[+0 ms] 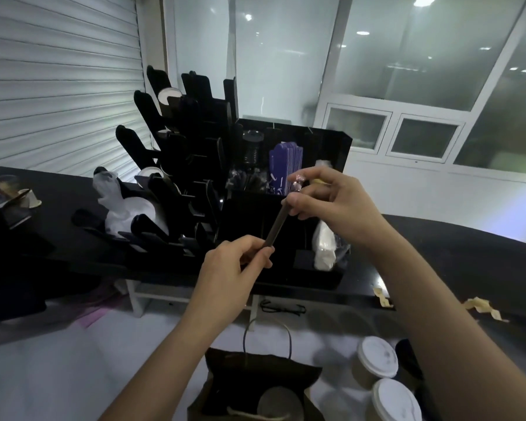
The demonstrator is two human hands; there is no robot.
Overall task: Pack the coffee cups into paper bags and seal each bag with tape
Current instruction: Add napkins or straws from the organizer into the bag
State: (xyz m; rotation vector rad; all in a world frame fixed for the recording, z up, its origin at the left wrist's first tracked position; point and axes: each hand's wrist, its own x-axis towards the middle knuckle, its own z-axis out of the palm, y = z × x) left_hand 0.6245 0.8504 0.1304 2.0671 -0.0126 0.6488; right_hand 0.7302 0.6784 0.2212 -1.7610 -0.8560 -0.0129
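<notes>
Both my hands are raised in front of a black organiser. My left hand (236, 262) pinches the lower end of a thin brown strip (275, 227), which looks like tape or a folded paper piece. My right hand (331, 202) pinches its upper end. Below, near the bottom edge, an open brown paper bag (255, 387) with rope handles stands with one lidded cup (281, 404) inside. Two paper coffee cups with white lids (377, 357) (397, 401) stand to the right of the bag on the white surface.
The black organiser (286, 238) holds purple sachets (283, 168), napkins and straws. A black cup-and-lid rack (176, 177) stands left of it on a dark counter (468, 253). Torn paper scraps (480, 306) lie at the right. A shutter and glass wall are behind.
</notes>
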